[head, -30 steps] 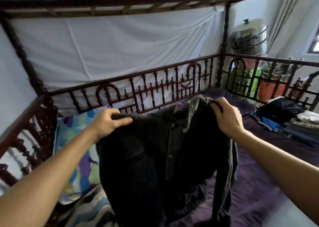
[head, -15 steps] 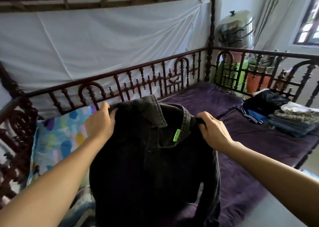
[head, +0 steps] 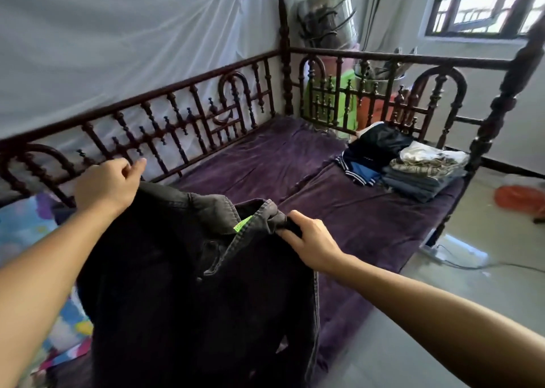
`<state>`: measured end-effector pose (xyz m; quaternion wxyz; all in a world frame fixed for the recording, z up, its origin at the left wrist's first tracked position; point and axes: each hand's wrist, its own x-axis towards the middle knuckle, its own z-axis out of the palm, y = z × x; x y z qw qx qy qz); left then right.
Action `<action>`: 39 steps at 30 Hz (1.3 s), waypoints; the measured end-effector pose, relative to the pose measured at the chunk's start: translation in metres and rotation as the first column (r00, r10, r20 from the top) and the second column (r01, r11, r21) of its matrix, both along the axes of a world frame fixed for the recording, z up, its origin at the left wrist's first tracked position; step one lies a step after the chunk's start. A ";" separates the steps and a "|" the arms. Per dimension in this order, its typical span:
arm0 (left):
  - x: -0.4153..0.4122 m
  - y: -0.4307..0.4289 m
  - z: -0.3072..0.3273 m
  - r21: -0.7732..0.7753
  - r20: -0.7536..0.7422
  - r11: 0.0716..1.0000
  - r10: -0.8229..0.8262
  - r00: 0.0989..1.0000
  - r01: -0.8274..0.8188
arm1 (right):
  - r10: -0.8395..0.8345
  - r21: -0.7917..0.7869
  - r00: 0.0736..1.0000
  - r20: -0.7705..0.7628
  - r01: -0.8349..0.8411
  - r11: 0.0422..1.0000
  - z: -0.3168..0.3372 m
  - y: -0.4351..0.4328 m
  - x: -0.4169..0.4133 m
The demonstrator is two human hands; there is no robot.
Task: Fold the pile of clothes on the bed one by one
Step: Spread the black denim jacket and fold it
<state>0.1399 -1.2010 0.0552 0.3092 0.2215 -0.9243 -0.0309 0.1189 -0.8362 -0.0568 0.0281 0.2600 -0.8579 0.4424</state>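
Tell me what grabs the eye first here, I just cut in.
The dark jacket held up at lower centre dominates, the left hand and right hand gripping it on either side of the collar. Beyond it, on the purple bedcover, folded clothes sit stacked at the far right corner.

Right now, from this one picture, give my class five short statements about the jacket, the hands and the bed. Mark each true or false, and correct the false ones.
1. The left hand and right hand both hold the dark jacket near its collar. True.
2. The jacket lies flat on the bed. False: it hangs from the hands, above the purple cover.
3. A green tag shows inside the collar. True.
4. The stack of folded clothes sits beside the left hand. False: it is at the far right corner of the bed.
5. The bed rail is dark and ornate. True.
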 end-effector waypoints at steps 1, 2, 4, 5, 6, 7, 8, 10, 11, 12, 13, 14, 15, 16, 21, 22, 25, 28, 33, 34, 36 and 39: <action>-0.012 0.011 -0.005 -0.015 0.056 1.000 -0.013 0.998 0.014 | -0.050 -0.015 0.999 0.017 0.050 0.999 -0.006 0.013 -0.013; -0.024 0.021 -0.009 -0.042 0.125 0.998 -0.037 0.992 0.042 | -0.100 -0.026 0.994 0.037 0.101 0.995 -0.012 0.025 -0.026; -0.051 0.040 -0.015 -0.093 0.263 0.986 -0.111 0.958 0.140 | -0.185 -0.047 0.980 0.073 0.188 0.981 -0.023 0.047 -0.053; -0.066 0.050 -0.017 -0.114 0.315 0.975 -0.149 0.937 0.193 | -0.219 -0.059 0.972 0.090 0.225 0.973 -0.027 0.057 -0.066; -0.082 0.059 -0.020 -0.139 0.358 0.959 -0.182 0.916 0.245 | -0.248 -0.070 0.963 0.108 0.257 0.964 -0.032 0.067 -0.079; -0.100 0.068 -0.025 -0.162 0.395 0.941 -0.215 0.893 0.298 | -0.271 -0.078 0.955 0.123 0.282 0.956 -0.036 0.076 -0.092; -0.119 0.077 -0.031 -0.176 0.421 0.922 -0.246 0.873 0.344 | -0.286 -0.079 0.949 0.132 0.297 0.952 -0.041 0.085 -0.103; -0.162 0.099 -0.046 -0.202 0.403 0.892 -0.299 0.865 0.403 | -0.294 -0.061 0.947 0.129 0.304 0.951 -0.051 0.103 -0.123; -0.186 0.111 -0.054 -0.208 0.363 0.885 -0.324 0.873 0.415 | -0.297 -0.054 0.947 0.121 0.305 0.951 -0.055 0.111 -0.132; -0.209 0.123 -0.060 -0.200 0.326 0.884 -0.347 0.880 0.423 | -0.305 -0.053 0.945 0.115 0.312 0.949 -0.059 0.119 -0.142; -0.233 0.135 -0.064 -0.183 0.294 0.885 -0.366 0.883 0.428 | -0.316 -0.053 0.942 0.110 0.323 0.945 -0.061 0.127 -0.153; -0.255 0.147 -0.067 -0.163 0.270 0.887 -0.380 0.884 0.431 | -0.327 -0.048 0.939 0.104 0.333 0.942 -0.062 0.134 -0.165; -0.278 0.159 -0.070 -0.143 0.249 0.889 -0.392 0.885 0.435 | -0.340 -0.035 0.935 0.096 0.345 0.938 -0.063 0.142 -0.179; -0.302 0.170 -0.074 -0.122 0.230 0.891 -0.404 0.885 0.438 | -0.363 -0.019 0.928 0.085 0.366 0.930 -0.065 0.149 -0.192; -0.399 0.235 -0.099 0.011 0.170 0.888 -0.454 0.875 0.459 | -0.545 0.086 0.836 0.060 0.540 0.837 -0.082 0.192 -0.265; -0.415 0.248 -0.106 0.032 0.172 0.883 -0.466 0.868 0.468 | -0.575 0.112 0.816 0.057 0.567 0.816 -0.087 0.203 -0.280; -0.462 0.283 -0.128 0.092 0.176 0.871 -0.492 0.853 0.483 | -0.635 0.163 0.769 0.074 0.619 0.768 -0.107 0.237 -0.330; -0.507 0.314 -0.165 0.141 0.258 0.873 -0.488 0.834 0.467 | -0.653 0.240 0.744 0.140 0.615 0.751 -0.143 0.267 -0.384; -0.574 0.355 -0.257 0.270 0.531 0.914 -0.404 0.744 0.303 | -0.643 0.453 0.652 0.402 0.469 0.759 -0.239 0.309 -0.470; -0.588 0.363 -0.275 0.279 0.585 0.925 -0.378 0.718 0.259 | -0.644 0.505 0.616 0.454 0.417 0.755 -0.259 0.319 -0.485; -0.613 0.381 -0.307 0.278 0.679 0.936 -0.351 0.645 0.217 | -0.652 0.604 0.553 0.518 0.303 0.737 -0.291 0.340 -0.510; -0.634 0.409 -0.351 0.317 0.758 0.928 -0.373 0.535 0.197 | -0.615 0.682 0.590 0.523 0.143 0.718 -0.326 0.364 -0.537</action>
